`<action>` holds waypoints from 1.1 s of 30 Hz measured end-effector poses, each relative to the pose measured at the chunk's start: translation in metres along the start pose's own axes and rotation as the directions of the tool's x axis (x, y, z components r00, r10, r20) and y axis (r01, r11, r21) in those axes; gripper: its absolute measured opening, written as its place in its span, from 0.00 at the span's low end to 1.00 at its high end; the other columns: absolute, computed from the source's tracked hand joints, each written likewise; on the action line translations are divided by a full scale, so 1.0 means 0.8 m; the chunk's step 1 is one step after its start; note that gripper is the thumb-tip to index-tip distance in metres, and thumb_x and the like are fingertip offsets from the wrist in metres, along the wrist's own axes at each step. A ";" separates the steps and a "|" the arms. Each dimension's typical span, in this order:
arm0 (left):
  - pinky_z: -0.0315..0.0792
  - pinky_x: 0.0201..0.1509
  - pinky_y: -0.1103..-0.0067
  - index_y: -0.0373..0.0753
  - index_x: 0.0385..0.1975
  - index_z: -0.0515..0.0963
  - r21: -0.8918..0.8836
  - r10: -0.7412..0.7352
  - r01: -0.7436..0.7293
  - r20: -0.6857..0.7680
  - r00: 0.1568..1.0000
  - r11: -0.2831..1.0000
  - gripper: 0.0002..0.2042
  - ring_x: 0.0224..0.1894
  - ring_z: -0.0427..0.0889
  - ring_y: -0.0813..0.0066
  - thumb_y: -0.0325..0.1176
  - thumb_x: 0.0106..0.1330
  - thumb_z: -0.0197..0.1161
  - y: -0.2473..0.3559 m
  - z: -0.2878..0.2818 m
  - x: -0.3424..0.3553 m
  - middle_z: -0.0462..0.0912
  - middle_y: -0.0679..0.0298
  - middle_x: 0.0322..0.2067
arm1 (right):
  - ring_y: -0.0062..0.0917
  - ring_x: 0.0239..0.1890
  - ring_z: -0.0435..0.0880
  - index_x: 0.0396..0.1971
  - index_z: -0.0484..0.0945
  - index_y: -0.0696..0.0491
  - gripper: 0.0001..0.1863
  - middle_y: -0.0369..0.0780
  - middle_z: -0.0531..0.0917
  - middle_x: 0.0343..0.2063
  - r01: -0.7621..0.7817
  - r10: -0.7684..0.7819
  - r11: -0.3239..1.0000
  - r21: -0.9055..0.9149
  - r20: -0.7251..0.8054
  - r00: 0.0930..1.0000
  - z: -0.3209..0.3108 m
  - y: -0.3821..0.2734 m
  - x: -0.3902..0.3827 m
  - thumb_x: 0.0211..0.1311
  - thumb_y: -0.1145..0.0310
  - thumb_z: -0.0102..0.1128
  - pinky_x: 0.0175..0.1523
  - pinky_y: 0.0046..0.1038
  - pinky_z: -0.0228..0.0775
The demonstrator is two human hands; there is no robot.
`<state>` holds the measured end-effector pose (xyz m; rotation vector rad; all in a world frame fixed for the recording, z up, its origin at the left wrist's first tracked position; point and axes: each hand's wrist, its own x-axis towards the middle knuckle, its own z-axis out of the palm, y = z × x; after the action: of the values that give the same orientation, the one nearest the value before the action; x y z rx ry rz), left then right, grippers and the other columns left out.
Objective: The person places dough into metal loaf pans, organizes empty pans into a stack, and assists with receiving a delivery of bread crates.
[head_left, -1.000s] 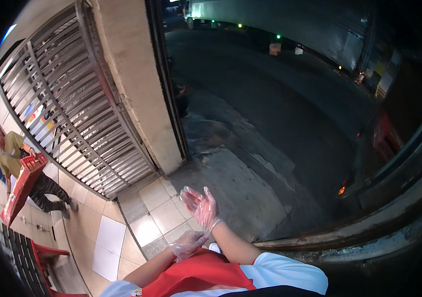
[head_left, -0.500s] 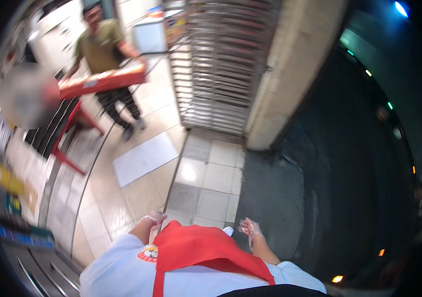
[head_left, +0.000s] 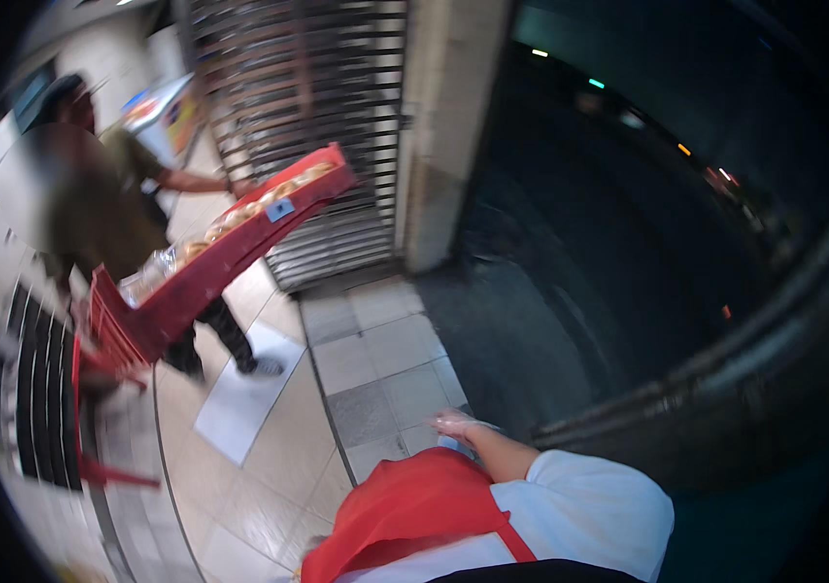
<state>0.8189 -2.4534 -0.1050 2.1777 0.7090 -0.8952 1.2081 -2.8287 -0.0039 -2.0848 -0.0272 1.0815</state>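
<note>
1. The right hand [head_left: 455, 425] is raised just above the red apron [head_left: 405, 510], in a thin clear glove [head_left: 463, 424], blurred; fingers point left toward the tiled floor [head_left: 375, 364], and it holds nothing that shows. Whether it is open or clenched I cannot tell. The left hand is out of view.

2. Half a second ago both gloved hands showed low beside the apron, one on each side — now only the right one shows, higher and nearer the middle. A second ago they were held up together in front of the chest.

3. The view has swung: the other person [head_left: 108, 199] with the red tray [head_left: 230, 248] was far up the floor and is now much closer, at the left.

4. The tray's long axis runs from lower left to upper right, the far end raised toward the shutter [head_left: 307, 117]. Pale baked goods [head_left: 239, 214] lie in it under clear wrap.

5. Open room: bare tiles lie between the hand and the tray, with a pale mat [head_left: 244, 394] on them. Right of the tiles the dark pavement [head_left: 531, 291] begins at a straight edge; a pillar [head_left: 448, 126] stands at the corner beside the shutter. A red rack [head_left: 79, 418] stands at the far left.
</note>
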 end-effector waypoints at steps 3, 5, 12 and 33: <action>0.78 0.37 0.66 0.35 0.41 0.78 -0.160 -0.049 0.046 -0.010 0.999 0.986 0.17 0.34 0.83 0.59 0.43 0.60 0.64 -0.010 -0.043 0.014 0.84 0.53 0.32 | 0.32 0.59 0.78 0.59 0.77 0.57 0.31 0.45 0.81 0.56 0.053 -0.052 0.998 -0.022 0.023 0.998 0.019 -0.049 -0.039 0.68 0.46 0.58 0.63 0.35 0.69; 0.78 0.35 0.68 0.34 0.41 0.78 -0.259 -0.030 0.026 -0.010 1.000 0.965 0.16 0.33 0.83 0.61 0.41 0.62 0.64 0.002 -0.075 0.048 0.83 0.54 0.31 | 0.37 0.62 0.77 0.60 0.76 0.56 0.32 0.47 0.80 0.59 0.109 -0.108 0.991 0.077 -0.014 0.994 0.029 -0.034 -0.061 0.69 0.45 0.56 0.62 0.37 0.69; 0.77 0.28 0.75 0.30 0.39 0.77 -0.755 -0.011 -0.043 -0.067 0.998 0.655 0.12 0.28 0.81 0.69 0.35 0.69 0.62 0.086 -0.135 0.103 0.82 0.55 0.30 | 0.44 0.59 0.79 0.53 0.82 0.54 0.32 0.52 0.82 0.54 -0.022 0.088 0.780 -0.626 0.075 0.993 0.023 0.108 -0.094 0.69 0.41 0.46 0.63 0.42 0.68; 0.79 0.42 0.70 0.30 0.36 0.84 0.190 0.139 -0.144 0.040 0.990 0.971 0.19 0.37 0.87 0.63 0.43 0.59 0.62 0.078 -0.045 0.147 0.88 0.52 0.33 | 0.39 0.65 0.74 0.57 0.81 0.50 0.32 0.45 0.79 0.61 -0.261 0.226 0.956 -0.135 -0.229 0.947 0.021 0.192 -0.163 0.69 0.40 0.48 0.70 0.38 0.62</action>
<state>0.9481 -2.4397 -0.1511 2.3480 0.4634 -0.9490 1.0653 -2.9706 -0.0187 -2.3912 0.2633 1.0223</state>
